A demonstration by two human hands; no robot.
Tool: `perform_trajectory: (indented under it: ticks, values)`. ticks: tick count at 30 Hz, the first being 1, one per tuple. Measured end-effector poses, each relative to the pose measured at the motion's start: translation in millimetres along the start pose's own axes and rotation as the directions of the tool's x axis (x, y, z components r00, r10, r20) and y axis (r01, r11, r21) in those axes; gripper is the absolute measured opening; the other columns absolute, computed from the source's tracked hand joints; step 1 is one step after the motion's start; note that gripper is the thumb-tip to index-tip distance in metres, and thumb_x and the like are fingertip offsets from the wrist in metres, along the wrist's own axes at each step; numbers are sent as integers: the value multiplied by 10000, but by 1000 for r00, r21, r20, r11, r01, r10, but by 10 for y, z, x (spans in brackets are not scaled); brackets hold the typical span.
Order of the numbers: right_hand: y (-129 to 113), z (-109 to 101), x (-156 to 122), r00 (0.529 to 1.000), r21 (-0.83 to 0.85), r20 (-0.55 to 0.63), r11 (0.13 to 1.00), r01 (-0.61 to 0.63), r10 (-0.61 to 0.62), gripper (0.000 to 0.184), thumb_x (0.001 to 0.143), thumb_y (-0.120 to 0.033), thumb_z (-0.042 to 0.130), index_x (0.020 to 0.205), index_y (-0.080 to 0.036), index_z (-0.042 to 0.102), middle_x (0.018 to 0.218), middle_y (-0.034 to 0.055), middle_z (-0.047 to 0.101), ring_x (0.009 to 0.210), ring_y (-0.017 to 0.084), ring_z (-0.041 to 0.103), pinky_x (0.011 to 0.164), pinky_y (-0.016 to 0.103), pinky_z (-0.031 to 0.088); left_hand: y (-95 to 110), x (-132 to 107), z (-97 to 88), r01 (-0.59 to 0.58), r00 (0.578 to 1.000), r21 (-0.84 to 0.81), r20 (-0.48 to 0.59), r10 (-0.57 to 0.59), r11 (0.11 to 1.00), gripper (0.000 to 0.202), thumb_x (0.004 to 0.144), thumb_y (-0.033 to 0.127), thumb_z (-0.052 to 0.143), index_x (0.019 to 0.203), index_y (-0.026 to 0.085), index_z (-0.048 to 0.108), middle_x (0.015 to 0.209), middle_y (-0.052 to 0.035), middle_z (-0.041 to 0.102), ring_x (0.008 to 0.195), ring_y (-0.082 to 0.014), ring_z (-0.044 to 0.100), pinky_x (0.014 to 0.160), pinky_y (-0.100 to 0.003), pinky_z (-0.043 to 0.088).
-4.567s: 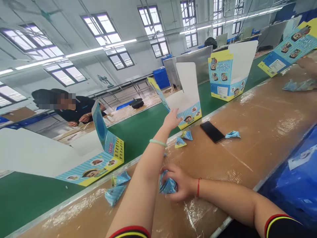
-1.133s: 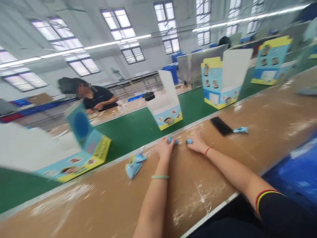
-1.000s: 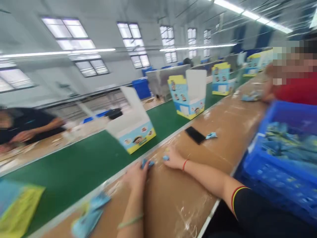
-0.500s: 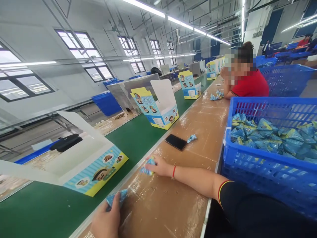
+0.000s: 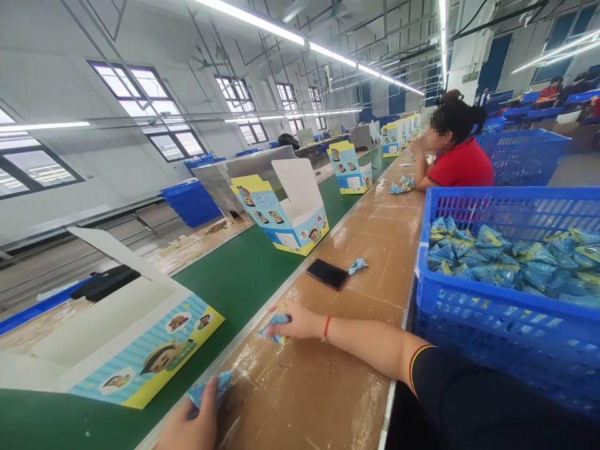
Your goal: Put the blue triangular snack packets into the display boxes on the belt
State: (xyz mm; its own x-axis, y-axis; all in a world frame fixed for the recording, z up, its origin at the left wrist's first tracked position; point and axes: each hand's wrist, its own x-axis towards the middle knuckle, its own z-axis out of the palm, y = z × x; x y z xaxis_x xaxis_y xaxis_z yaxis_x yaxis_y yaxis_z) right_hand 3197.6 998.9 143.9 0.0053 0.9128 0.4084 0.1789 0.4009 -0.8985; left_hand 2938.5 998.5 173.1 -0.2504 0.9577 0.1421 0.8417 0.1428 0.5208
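At the bottom of the head view my left hand [image 5: 193,420] is closed on a blue triangular packet [image 5: 222,386], over the near edge of the brown tabletop. My right hand [image 5: 296,320], with a red string at its wrist, grips another blue and yellow packet [image 5: 272,327] low over the table. Left of both hands an open-topped printed carton [image 5: 154,356] stands on the green conveyor belt [image 5: 229,275]. Beyond my right hand lie a dark phone [image 5: 327,274] and a single loose packet [image 5: 358,265] beside it.
A blue plastic crate [image 5: 506,306] full of packets stands at my right. More open cartons [image 5: 287,212] line the belt ahead. A person in a red top [image 5: 462,164] sits farther along the table [image 5: 375,231], near several loose packets [image 5: 402,184].
The view has shifted, and the nearest carton now appears farther left and lower. Both hands still hold their packets. The seated person's head has turned or shifted slightly.
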Motion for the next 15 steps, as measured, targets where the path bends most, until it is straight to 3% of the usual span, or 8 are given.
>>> perform_trajectory:
  ticks: [5,9,12,15]
  values:
    - [42,5,18,994,-91,86,993,69,-61,594,633,-684,871,613,-159,595,1089,65,631,1093,216,570,1020,332,444,8,5,6,10,1000,19,12,-11,1000,502,797,647,540,493,248,521,584,-73,583,654,-296,579,580,-366,464]
    - [73,41,3,982,-158,158,979,130,-105,505,753,-636,819,689,-165,645,1130,65,662,1158,225,582,1052,342,440,-2,1,9,-6,1000,21,18,6,1000,537,809,645,531,462,241,462,584,-73,590,653,-293,575,593,-362,459]
    - [72,41,-37,948,-262,284,940,221,-143,392,748,-535,863,748,-176,705,1274,89,659,1347,287,502,1168,408,357,12,-9,3,5,1000,37,23,-5,999,536,817,631,521,455,241,458,595,-75,591,657,-293,571,589,-361,452]
    - [-9,18,-102,890,-401,444,867,296,-99,354,688,-504,910,755,-193,754,1496,95,543,1489,372,331,1247,530,208,26,-12,0,25,999,41,32,-26,999,508,815,620,530,479,241,506,630,-79,607,679,-298,577,603,-367,459]
